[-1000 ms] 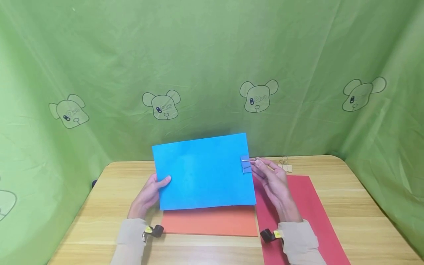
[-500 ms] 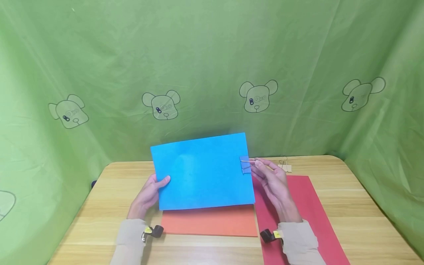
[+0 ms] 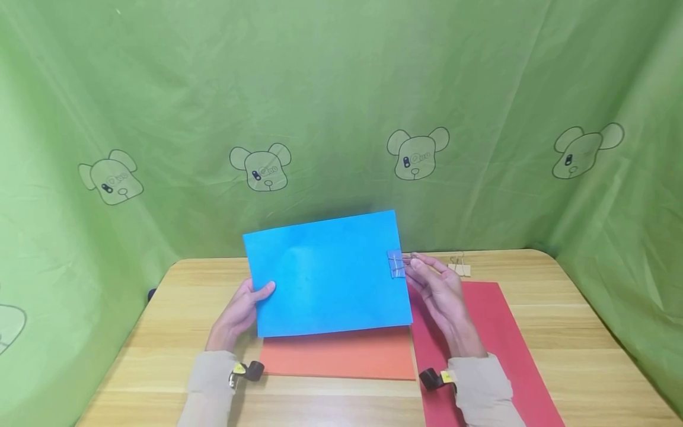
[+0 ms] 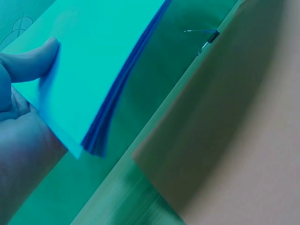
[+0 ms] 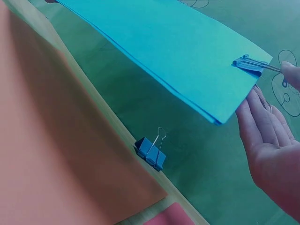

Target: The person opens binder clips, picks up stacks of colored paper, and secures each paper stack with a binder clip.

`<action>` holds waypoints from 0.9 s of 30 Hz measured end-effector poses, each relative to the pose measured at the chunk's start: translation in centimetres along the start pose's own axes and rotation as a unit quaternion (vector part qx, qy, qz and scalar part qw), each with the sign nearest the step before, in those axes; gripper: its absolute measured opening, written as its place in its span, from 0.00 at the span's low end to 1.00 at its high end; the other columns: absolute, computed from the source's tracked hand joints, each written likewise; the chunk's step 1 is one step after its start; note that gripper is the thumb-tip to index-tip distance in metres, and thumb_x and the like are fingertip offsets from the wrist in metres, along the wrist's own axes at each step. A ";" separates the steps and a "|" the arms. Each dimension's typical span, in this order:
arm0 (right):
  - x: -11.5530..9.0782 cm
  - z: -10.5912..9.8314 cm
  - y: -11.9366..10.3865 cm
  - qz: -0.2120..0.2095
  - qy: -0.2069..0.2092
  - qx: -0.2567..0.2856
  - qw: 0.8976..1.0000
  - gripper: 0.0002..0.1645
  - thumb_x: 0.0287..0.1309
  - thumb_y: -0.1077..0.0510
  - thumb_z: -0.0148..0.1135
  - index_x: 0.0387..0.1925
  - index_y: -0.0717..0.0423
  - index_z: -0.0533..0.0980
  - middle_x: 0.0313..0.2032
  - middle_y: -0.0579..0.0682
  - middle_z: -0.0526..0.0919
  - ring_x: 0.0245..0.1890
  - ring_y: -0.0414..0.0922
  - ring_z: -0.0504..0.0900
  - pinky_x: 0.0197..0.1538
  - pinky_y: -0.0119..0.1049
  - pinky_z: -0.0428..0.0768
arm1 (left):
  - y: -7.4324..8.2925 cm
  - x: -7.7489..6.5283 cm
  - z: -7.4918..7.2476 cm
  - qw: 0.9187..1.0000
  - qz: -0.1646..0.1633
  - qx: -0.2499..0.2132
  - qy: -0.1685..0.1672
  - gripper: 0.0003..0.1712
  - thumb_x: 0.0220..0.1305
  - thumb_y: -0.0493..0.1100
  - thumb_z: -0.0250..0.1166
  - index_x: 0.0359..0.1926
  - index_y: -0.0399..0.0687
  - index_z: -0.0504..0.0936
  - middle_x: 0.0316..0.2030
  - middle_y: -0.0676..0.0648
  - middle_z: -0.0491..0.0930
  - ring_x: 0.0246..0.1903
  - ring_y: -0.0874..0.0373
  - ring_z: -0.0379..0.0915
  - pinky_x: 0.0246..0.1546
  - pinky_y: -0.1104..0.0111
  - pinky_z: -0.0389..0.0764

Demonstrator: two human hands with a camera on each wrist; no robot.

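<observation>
Smooth blue paper sheets, touched by a soft sheen, are seen gripped by a glossy-looking binder clip with wire handles of shiny metal; thin metal wire is likewise shown on a second binder clip. Orange paper and red paper, both smooth and matt, are laid over a wood-grained tabletop, lightly glossed near its front. Matt cloth sleeves are pictured against a creased, faintly lustrous green fabric backdrop.

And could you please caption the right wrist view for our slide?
A right-hand grip on a binder clip at the edge of blue sheets.
</observation>
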State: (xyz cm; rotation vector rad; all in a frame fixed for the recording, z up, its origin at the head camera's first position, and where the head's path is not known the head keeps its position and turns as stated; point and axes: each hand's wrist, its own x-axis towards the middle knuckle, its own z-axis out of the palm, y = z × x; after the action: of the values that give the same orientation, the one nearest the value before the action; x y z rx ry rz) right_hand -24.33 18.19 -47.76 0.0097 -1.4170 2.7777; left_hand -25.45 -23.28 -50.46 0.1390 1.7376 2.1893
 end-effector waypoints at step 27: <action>-0.3 0.0 0.0 0.012 -0.031 -0.021 0.999 0.24 0.69 0.69 0.62 0.64 0.71 0.70 0.49 0.52 0.88 0.49 0.45 0.88 0.57 0.39 0.81 | 1.7 -1.2 -0.3 0.986 0.017 0.167 0.002 0.24 0.71 0.38 0.64 0.61 0.30 0.71 0.46 0.45 0.84 0.45 0.56 0.82 0.50 0.63 0.81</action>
State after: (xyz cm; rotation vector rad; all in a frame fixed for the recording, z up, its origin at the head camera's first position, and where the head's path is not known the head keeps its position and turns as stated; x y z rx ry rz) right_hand -24.04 18.20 -47.82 0.0802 -1.5000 2.7889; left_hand -24.75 -24.33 -48.71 0.2475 2.1057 1.9039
